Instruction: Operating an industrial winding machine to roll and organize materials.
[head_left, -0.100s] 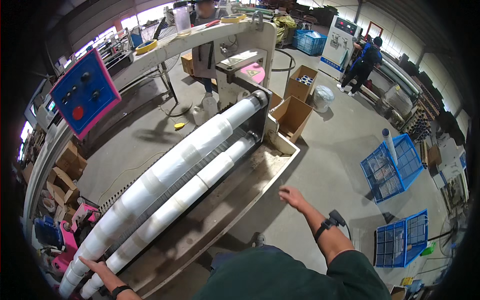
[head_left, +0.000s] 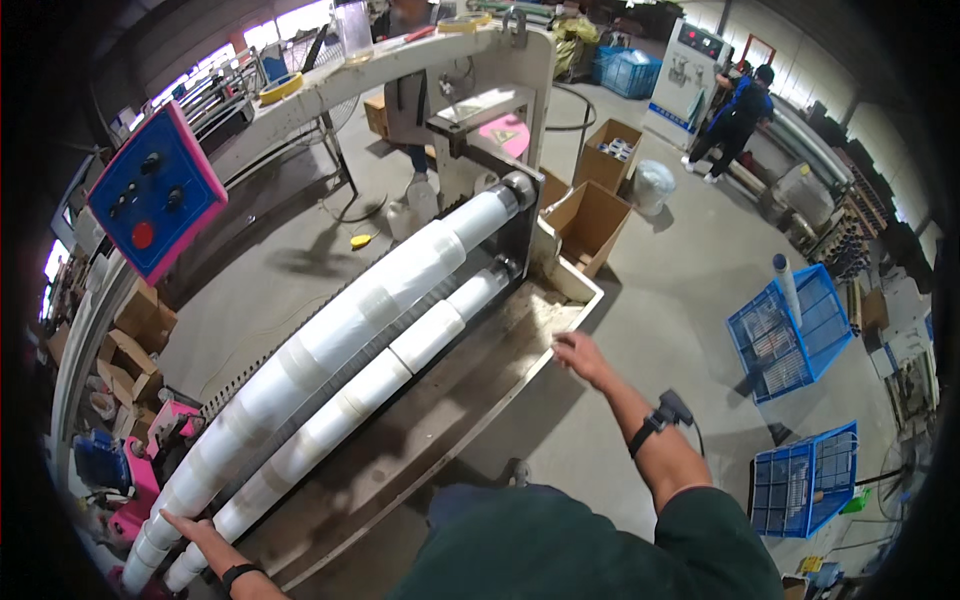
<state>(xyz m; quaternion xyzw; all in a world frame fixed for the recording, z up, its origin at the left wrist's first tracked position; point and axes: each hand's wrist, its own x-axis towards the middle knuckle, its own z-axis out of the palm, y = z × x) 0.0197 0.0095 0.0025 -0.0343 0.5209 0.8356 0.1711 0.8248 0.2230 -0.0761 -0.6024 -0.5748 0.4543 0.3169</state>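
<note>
Evidently, in the head view, both rollers before you are dressed along most of their length: the thick white-wrapped roller (head_left: 340, 326) on the far side and the thinner white-wrapped roller (head_left: 385, 372) parallel to it, just above the far edge of the metal trough (head_left: 420, 420). Pale bands and seams divide both coverings into sections, so the fitting of the wrap looks complete, as a judgement. No section shows partly peeled or cut loose; what is left cannot be read from this view, nor whether the rollers turn.

Your left hand (head_left: 203, 536) lies against the thick roller near its left end, one digit stretched along the wrap; the other fingers are hidden, so whether it grips cannot be told. Your right hand (head_left: 580, 357) hangs by the trough's near edge, toward its right corner, fingers loosely bent and holding nothing visible; contact with the rim is unclear. Beyond the trough's right edge stands an open cardboard box (head_left: 600, 215).
</note>
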